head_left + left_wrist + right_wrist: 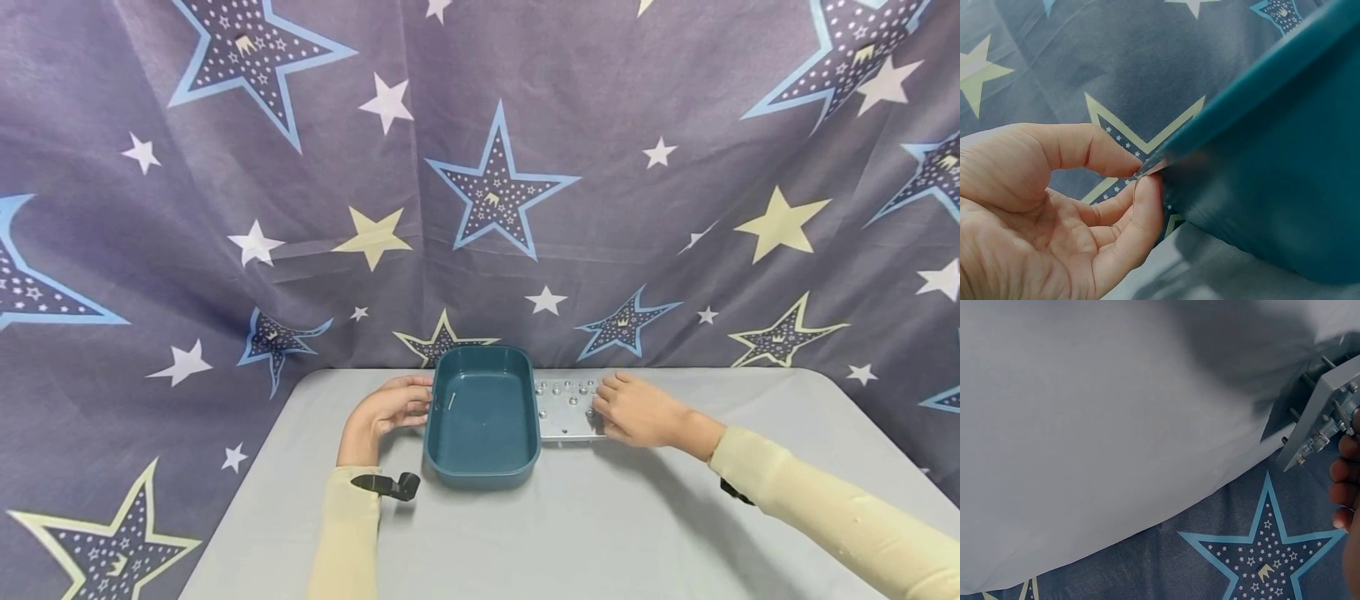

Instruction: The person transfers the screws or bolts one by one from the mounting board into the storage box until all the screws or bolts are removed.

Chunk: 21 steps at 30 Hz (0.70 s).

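A dark teal plastic tray [486,473] sits at the back of the table, with a small pale stick-like piece [452,401] inside. My left hand [392,408] is at its left side; in the left wrist view, thumb and finger pinch the tray's rim [1229,115]. To the tray's right lies a silver metal plate [558,427] with several bolts [573,400] standing in it. My right hand [637,412] is over the plate's right end, fingers curled at a bolt [1342,417]; thumb and grip are partly hidden. Bolt shanks [1308,379] stick out beneath the plate.
A pale grey cloth covers the table [622,533]. Behind it hangs a dark curtain [570,275] printed with stars, close to the tray and plate. Black straps [386,485] with cameras are on the wrists.
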Tool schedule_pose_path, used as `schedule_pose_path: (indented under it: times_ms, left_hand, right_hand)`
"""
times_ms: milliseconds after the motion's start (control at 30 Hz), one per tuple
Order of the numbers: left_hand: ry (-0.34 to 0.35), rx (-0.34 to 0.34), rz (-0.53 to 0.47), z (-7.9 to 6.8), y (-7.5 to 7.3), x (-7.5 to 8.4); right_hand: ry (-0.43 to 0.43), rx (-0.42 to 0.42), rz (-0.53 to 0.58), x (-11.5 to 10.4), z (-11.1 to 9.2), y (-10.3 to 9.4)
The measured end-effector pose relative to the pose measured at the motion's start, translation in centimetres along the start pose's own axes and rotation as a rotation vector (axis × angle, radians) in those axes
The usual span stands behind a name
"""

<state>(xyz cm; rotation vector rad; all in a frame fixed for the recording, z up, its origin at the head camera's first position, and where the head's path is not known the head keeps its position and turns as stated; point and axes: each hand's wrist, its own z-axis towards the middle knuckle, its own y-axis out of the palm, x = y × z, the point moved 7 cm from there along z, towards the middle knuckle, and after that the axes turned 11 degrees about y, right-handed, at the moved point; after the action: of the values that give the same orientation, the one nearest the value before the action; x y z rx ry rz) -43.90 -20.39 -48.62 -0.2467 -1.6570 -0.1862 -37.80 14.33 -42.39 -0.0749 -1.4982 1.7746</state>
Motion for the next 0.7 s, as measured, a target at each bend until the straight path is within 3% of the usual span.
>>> schedule_pose_path:
  times_ms: [333,700]
  left_hand:
    - [-0.006,0.007,0.016,0.0,-0.1,0.1]
    - [-0.012,-0.005,0.024,-0.1,0.1,0.1]
  right_hand:
    - [0.002,0.028,-0.003,0.3,0.4,-0.8]
    - [0.062,0.034,0.010,1.2,1.2,-2.0]
